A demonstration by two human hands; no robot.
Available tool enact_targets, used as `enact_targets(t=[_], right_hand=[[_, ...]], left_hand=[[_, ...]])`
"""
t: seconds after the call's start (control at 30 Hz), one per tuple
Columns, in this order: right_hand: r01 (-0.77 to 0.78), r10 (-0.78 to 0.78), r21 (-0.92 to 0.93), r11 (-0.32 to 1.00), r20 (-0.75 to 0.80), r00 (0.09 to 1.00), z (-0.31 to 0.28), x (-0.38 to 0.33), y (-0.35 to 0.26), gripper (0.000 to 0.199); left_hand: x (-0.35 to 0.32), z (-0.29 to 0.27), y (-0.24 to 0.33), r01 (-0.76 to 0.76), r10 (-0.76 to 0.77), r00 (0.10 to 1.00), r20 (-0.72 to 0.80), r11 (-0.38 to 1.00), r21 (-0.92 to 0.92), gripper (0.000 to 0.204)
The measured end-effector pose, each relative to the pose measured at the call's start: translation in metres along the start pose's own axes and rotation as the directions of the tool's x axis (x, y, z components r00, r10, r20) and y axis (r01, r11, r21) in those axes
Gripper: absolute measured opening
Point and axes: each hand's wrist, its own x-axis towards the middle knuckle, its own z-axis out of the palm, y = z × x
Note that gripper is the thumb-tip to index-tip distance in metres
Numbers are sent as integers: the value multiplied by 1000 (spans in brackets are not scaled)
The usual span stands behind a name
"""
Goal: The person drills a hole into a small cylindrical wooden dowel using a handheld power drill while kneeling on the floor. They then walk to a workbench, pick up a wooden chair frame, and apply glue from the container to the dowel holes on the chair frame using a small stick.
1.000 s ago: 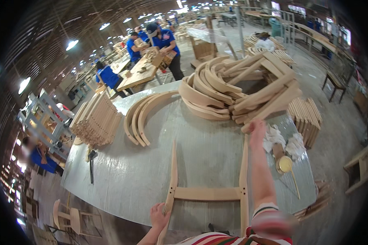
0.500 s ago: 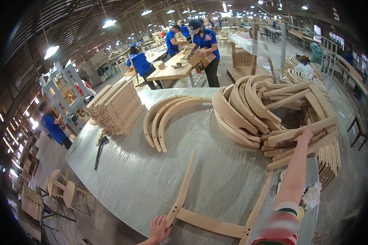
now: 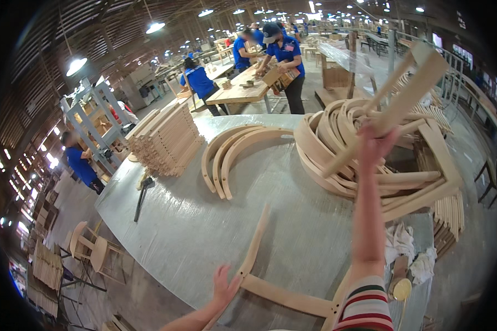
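Observation:
My right hand is closed around an angled wooden frame part, lifted above the pile at the right and slightly blurred. Two bars of that part meet at its upper end. Under it lie more angled wooden frames and a heap of curved wooden rails. My left hand, fingers apart and holding nothing, hovers beside the left joint of a wooden leg frame on the near table. This frame has two curved legs and a crossbar; my right forearm partly hides its right leg.
Three curved rails lie mid-table, beside a stack of wooden strips. A hammer rests near the left edge. White rags and a yellow-lidded can sit at right. Co-workers in blue stand at a farther table.
My right hand has lifted an angled frame part off the pile, up and leftward. My left hand has let go of the leg frame's left joint and opened. The view has shifted slightly.

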Motion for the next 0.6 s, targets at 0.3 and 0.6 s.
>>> enact_targets(t=[0.3, 0.6], right_hand=[[44, 19, -69, 997, 724, 689, 129, -133, -251, 59], [102, 216, -716, 691, 340, 915, -97, -133, -232, 41]], left_hand=[[150, -117, 169, -423, 117, 820, -559, 783, -457, 41], [7, -198, -4, 90, -82, 995, 63, 390, -917, 30]])
